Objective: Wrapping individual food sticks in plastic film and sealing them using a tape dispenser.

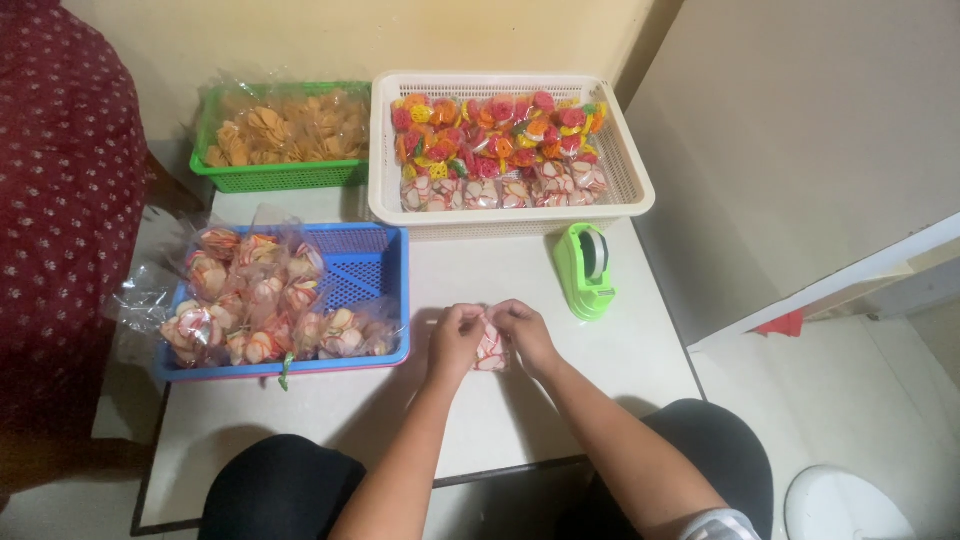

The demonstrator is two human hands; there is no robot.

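**Plastic packet pinched mid-air over the surface, a few ways this slips**

Clear little packet (492, 350) of pink-and-white crackers sits between both hands, low over the white surface (330, 410), right in front of the person. Left hand (455, 335) and right hand (525, 332) are both closed on its top edge, fingertips pinching the film from either side.

What I'd worry about:

- Film like that is slick. If one hand lets up, the mouth could pop open and crackers spill out.
- Squeezing too hard looks like a good way to crack the pieces inside.
- Green tape dispenser (585, 270) is just to the right of the right hand. A careless reach could knock it toward the surface's edge, which is close.
- Blue basket (385, 290) to the left is heaped with loose bags hanging over the rim, so an elbow swing could drag some out.

White basket (630, 190) and green basket (280, 178) at the back look safely out of the way.
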